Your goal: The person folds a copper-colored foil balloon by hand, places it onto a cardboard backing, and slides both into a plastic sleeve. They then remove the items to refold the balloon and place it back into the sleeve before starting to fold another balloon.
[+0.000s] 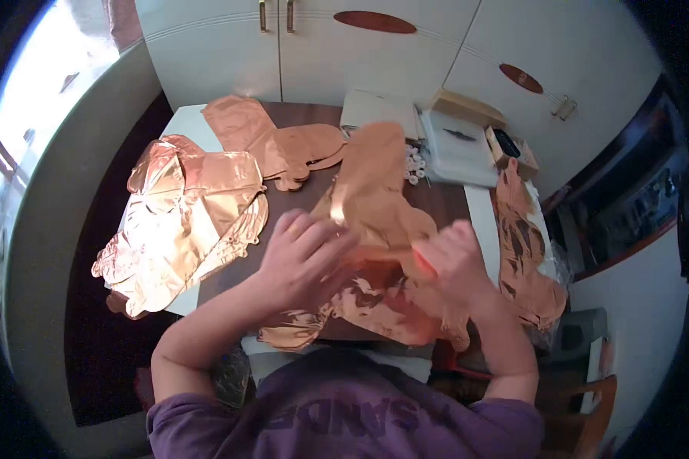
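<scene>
Several flat, shiny rose-gold foil balloons lie on the brown table. One foil balloon (375, 191) spreads from the table's middle toward my body, with a crumpled, mirror-like lower part below my hands. My left hand (302, 249) is closed above its left side, fingers curled; what they grip, if anything, is hidden. Over the balloon's right side, my right hand (452, 256) is closed around an orange-red piece (423, 262), slightly blurred, whose exact kind does not show.
At left lies a pile of foil balloons (195, 222), with another foil balloon (241, 126) behind it. More foil (520, 245) lies at right. Toward the back stand a clear plastic box (459, 149), small white pieces (414, 164) and a cardboard box (467, 107), before white cabinets (375, 61).
</scene>
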A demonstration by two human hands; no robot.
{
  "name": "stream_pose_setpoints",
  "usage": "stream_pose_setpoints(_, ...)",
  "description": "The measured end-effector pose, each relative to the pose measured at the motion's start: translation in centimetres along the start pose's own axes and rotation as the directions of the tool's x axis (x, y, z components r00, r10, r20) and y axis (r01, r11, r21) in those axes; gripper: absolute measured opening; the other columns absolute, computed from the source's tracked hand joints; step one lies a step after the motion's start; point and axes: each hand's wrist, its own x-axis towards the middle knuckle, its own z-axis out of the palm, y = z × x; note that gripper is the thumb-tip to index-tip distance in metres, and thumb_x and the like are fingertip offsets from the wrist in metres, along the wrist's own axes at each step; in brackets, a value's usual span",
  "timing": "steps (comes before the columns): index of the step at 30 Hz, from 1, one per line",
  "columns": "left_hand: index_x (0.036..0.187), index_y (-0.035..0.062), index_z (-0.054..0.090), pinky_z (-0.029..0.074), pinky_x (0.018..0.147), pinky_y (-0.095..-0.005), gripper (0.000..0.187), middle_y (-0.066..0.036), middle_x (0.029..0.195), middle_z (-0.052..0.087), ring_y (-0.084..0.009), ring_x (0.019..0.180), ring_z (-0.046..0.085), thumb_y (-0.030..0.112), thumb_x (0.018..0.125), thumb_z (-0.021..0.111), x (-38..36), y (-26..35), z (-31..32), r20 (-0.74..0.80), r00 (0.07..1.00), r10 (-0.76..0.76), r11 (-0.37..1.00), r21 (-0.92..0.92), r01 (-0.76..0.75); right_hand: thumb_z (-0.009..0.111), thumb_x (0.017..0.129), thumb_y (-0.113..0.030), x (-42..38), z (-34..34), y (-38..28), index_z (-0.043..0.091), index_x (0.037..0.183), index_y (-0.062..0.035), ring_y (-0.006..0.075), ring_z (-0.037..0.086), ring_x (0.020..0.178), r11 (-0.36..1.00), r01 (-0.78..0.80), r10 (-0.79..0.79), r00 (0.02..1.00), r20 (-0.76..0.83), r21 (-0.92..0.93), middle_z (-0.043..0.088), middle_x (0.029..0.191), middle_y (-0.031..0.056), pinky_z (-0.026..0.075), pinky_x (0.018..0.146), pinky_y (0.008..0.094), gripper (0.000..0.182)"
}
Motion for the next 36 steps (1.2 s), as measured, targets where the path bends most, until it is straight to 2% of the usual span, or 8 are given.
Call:
stream_pose_setpoints(5,0.112,0.0043,0.062,0.042,0.098,-0.0476,0.047,-0.013,0.122,0.059,-0.0336,0.116,0.055,0.023,0.073,0.078,-6.9,-1.0,3.1,0.406,0.914,0.003,0.990,-0.133,0.056,0.065,0.074,-0.012,-7.7,1.1,-3.0,0.068,0.097,-0.0019,0.0217,0.061,0.075,0.996,0.008,-0.009,1.000,0.010,0.089,0.065,0.084,0.0052,0.046,0.077,0.0383,0.026)
stream_pose_setpoints(12,0.118,0.0019,0.059,0.033,0.110,-0.0522,0.056,-0.017,0.133,0.053,-0.0372,0.131,0.043,0.037,0.077,0.073,-6.6,-0.2,4.3,0.589,0.805,-0.067,0.985,-0.088,0.146,0.063,0.077,-0.013,-10.1,2.6,-3.8,0.067,0.099,-0.0014,0.0228,0.064,0.085,0.996,0.012,-0.004,0.996,-0.090,0.088,0.067,0.093,0.0090,0.049,0.081,0.0396,0.026)
stream_pose_setpoints(15,0.113,0.0028,0.061,0.034,0.110,-0.0528,0.047,-0.017,0.129,0.056,-0.0364,0.128,0.046,0.032,0.077,0.072,-8.2,-0.2,4.6,0.514,0.857,-0.036,0.989,-0.103,0.104,0.064,0.076,-0.012,-10.9,3.3,-3.8,0.067,0.100,-0.0006,0.0237,0.064,0.085,0.995,0.029,-0.021,0.996,-0.087,0.092,0.067,0.093,0.0095,0.049,0.082,0.0405,0.026)
stream_pose_setpoints(22,0.103,0.0032,0.063,0.035,0.110,-0.0540,0.026,-0.018,0.122,0.060,-0.0325,0.120,0.055,0.014,0.080,0.062,-7.2,-1.1,3.0,0.363,0.894,-0.261,0.943,-0.102,0.317,0.065,0.076,-0.014,-11.3,4.0,-5.6,0.066,0.102,-0.0003,0.0237,0.062,0.087,0.997,-0.077,0.077,0.997,0.003,0.007,0.064,0.094,0.0087,0.048,0.083,0.0399,0.030)
stream_pose_setpoints(29,0.115,0.0011,0.060,0.039,0.106,-0.0466,0.044,-0.020,0.127,0.056,-0.0395,0.124,0.050,0.025,0.079,0.071,-5.8,-1.8,6.8,0.422,0.900,-0.104,0.956,-0.206,0.207,0.068,0.078,-0.016,-10.4,2.4,-8.4,0.065,0.103,-0.0030,0.0248,0.060,0.093,0.972,-0.234,0.234,0.970,0.061,0.001,0.063,0.097,0.0082,0.045,0.088,0.0404,0.029)
stream_pose_setpoints(32,0.117,0.0025,0.060,0.040,0.106,-0.0492,0.047,-0.020,0.129,0.055,-0.0417,0.126,0.048,0.024,0.078,0.074,-6.5,-2.1,7.5,0.461,0.885,-0.071,0.958,-0.216,0.190,0.072,0.079,-0.020,-10.9,-2.4,-10.0,0.067,0.100,-0.0032,0.0264,0.063,0.085,0.896,-0.428,0.399,0.893,0.208,0.118,0.065,0.091,0.0088,0.049,0.081,0.0398,0.028)
stream_pose_setpoints(35,0.118,0.0033,0.060,0.039,0.107,-0.0506,0.048,-0.020,0.130,0.054,-0.0426,0.127,0.047,0.024,0.077,0.075,-7.0,-1.7,7.5,0.476,0.876,-0.076,0.960,-0.204,0.194,0.074,0.081,-0.025,-15.8,-2.2,-11.3,0.068,0.098,-0.0029,0.0291,0.066,0.075,0.461,-0.838,0.587,0.535,0.607,0.292,0.068,0.087,0.0108,0.053,0.071,0.0388,0.028)
stream_pose_setpoints(36,0.118,0.0035,0.060,0.039,0.107,-0.0507,0.049,-0.020,0.130,0.054,-0.0425,0.127,0.047,0.023,0.077,0.076,-7.1,-1.5,7.4,0.476,0.876,-0.077,0.963,-0.192,0.189,0.073,0.084,-0.027,-17.1,-0.9,-12.1,0.069,0.097,-0.0026,0.0284,0.067,0.073,0.391,-0.865,0.647,0.502,0.573,0.316,0.068,0.086,0.0119,0.053,0.068,0.0382,0.028)
